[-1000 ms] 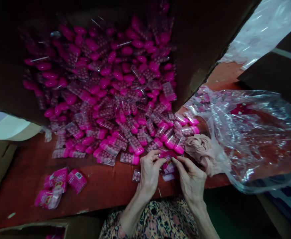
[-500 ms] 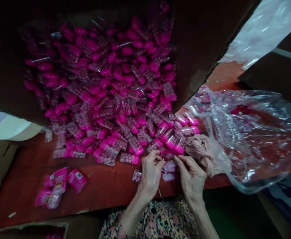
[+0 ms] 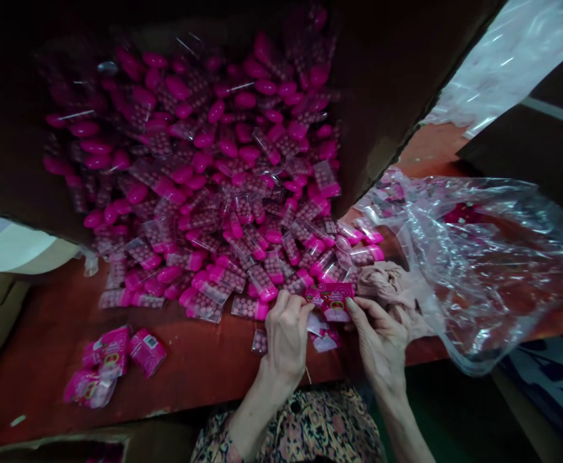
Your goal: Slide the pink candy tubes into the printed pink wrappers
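Between my two hands is a pink printed wrapper (image 3: 335, 301), its picture side facing up. My left hand (image 3: 284, 335) is closed, thumb and fingertips pinching at its left end. The right side is pinched between the thumb and fingers of my right hand (image 3: 382, 337). Below it on the table lie more pink-and-white wrappers (image 3: 326, 341). Against my left hand rests a small clear box of pink balls (image 3: 259, 342), partly covered by the hand. Just beyond both hands spreads a large heap of clear candy boxes with pink caps (image 3: 262, 283).
The heap spills from a tipped cardboard box (image 3: 382, 96). Several pink wrapped packs (image 3: 147, 352) lie on the red table (image 3: 189, 366) at left. To the right are a crumpled beige cloth (image 3: 385, 286) and a clear plastic bag (image 3: 493, 257). A pale bowl (image 3: 21, 249) stands far left.
The pink wrapper has been lifted and spread flatter between my hands, showing more of its printed face. My hands have moved slightly apart.
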Available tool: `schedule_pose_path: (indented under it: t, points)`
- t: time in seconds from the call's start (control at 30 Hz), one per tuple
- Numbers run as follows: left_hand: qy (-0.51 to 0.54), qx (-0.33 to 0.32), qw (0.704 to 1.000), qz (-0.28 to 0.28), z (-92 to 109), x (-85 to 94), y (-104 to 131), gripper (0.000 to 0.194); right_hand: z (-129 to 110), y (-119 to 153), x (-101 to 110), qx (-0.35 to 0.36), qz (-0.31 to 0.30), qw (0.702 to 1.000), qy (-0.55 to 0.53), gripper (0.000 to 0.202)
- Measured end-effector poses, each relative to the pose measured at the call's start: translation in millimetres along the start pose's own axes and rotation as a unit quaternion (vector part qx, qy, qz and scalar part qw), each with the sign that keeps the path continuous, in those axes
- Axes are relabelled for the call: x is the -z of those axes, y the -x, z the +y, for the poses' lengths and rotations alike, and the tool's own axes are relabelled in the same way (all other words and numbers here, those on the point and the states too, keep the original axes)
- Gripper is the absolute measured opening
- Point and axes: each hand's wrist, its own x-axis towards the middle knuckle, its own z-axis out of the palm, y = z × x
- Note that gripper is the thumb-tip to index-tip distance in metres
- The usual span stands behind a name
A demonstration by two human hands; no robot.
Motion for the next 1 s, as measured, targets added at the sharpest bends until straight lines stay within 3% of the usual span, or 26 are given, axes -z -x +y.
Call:
schedule_pose_path:
  t: [0.1,0.23,0.33,0.5,0.6,0.8,0.93,1.0]
  points:
    - [0.161,0.051,0.986,0.010,2,11.5,-7,0.020,-8,2,-2,-0.025,-0.040,0.999,-0.022,0.028]
    - [0.386,0.147,0.909,-0.055,8,18.1,-13,0.017,-25,10,-8,-0.027,-0.101,0.993,-0.052,0.025]
    - [0.470,0.179,0.864,-0.036,11,18.2,-14,0.010,-38,15,-15,-0.018,-0.151,0.986,-0.064,0.027]
    - [0.505,0.209,0.837,0.022,4,25.3,-15,0.010,-50,17,-34,-0.058,-0.179,0.977,-0.099,0.033]
    - [0.519,0.212,0.827,0.047,-1,35.0,-18,0.010,-54,17,-44,-0.049,-0.193,0.973,-0.116,0.025]
    - [0.541,0.216,0.811,0.052,-7,59.8,-22,0.016,-63,9,-54,0.066,-0.242,0.966,-0.057,0.016]
    - [0.557,0.204,0.803,0.060,-11,67.5,-22,0.018,-70,8,-60,0.179,-0.208,0.961,-0.002,0.014]
    - [0.566,0.203,0.795,0.079,-13,67.4,-22,0.015,-74,10,-63,0.195,-0.205,0.959,0.013,0.014]
